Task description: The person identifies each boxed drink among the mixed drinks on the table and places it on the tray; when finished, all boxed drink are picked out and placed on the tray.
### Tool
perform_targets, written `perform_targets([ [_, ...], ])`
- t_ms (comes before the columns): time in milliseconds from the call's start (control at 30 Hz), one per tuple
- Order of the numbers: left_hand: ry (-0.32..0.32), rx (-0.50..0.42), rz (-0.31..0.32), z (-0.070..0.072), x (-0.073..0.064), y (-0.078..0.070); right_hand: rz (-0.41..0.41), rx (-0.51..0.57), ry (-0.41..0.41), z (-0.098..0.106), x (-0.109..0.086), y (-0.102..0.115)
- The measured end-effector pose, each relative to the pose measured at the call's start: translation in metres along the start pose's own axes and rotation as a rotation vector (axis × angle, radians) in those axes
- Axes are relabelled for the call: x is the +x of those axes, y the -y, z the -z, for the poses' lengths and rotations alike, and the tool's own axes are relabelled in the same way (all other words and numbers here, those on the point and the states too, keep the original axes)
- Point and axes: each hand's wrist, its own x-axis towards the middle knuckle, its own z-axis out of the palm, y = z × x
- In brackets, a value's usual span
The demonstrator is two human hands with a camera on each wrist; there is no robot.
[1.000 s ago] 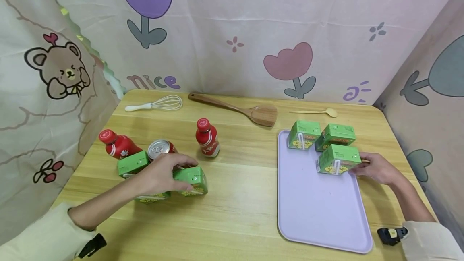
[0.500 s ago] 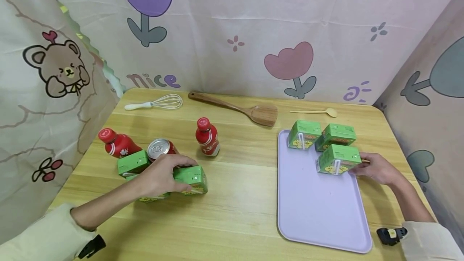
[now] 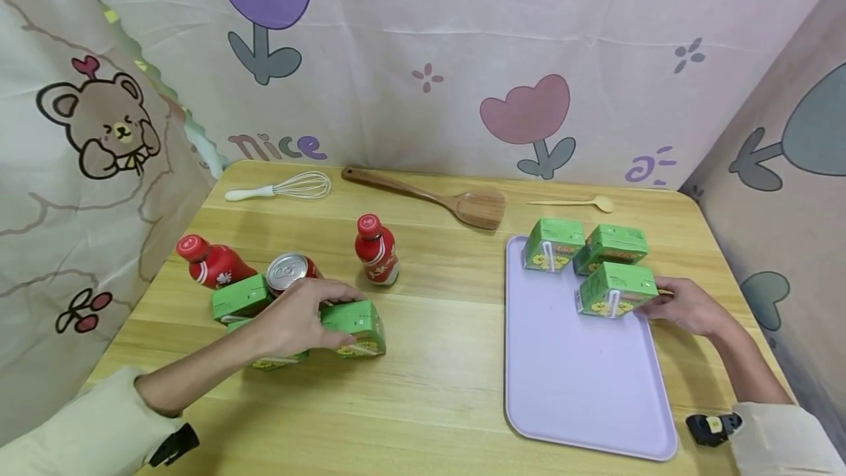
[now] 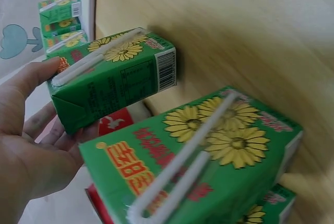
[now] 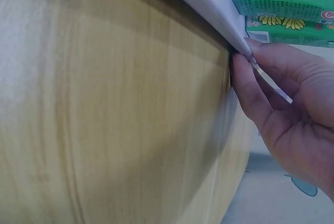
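My left hand (image 3: 297, 322) grips a green drink carton (image 3: 360, 318) by its sides, thumb in front. In the left wrist view, this carton (image 4: 115, 72) shows yellow flowers and a white straw. Two more green cartons stand close by: one (image 3: 241, 298) behind the forearm, another (image 3: 280, 361) partly hidden beneath it. At the right, my right hand (image 3: 684, 307) holds the lilac tray (image 3: 584, 388) by its right edge. The right wrist view has thumb and fingers pinching the tray's rim (image 5: 209, 10). Three green cartons (image 3: 617, 289) stand toward the tray's far end.
A red can (image 3: 291, 270) and a red bottle (image 3: 221, 267) stand left of a second red bottle (image 3: 378, 252). Along the table's back edge lie a whisk (image 3: 291, 187), a wooden spatula (image 3: 476, 209) and a small wooden spoon (image 3: 588, 203). Patterned cloth surrounds the table.
My left hand and the carton in it have shifted slightly to the right. The right hand and the tray have stayed in place.
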Motion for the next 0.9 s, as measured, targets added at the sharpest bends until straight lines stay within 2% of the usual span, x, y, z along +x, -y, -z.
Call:
perform_targets([
  [133, -0.002, 0.001, -0.016, 0.003, 0.004, -0.008, 0.004, 0.004, -0.002, 0.000, -0.001, 0.000],
  [267, -0.030, 0.000, -0.026, 0.004, 0.009, -0.020, 0.006, 0.013, 0.004, -0.001, -0.001, 0.001],
  [400, -0.045, -0.049, -0.040, 0.002, 0.017, -0.034, 0.003, 0.014, 0.006, -0.001, -0.001, 0.001],
  [533, -0.041, -0.101, -0.083, -0.002, 0.028, -0.051, 0.000, 0.006, 0.004, -0.002, -0.001, 0.001],
  [733, -0.027, -0.111, -0.150, -0.011, 0.049, -0.082, 0.006, 0.013, 0.005, -0.001, -0.001, 0.001],
  [900, 0.000, -0.129, -0.143, -0.018, 0.069, -0.108, 0.007, 0.021, 0.004, -0.002, -0.001, 0.000],
])
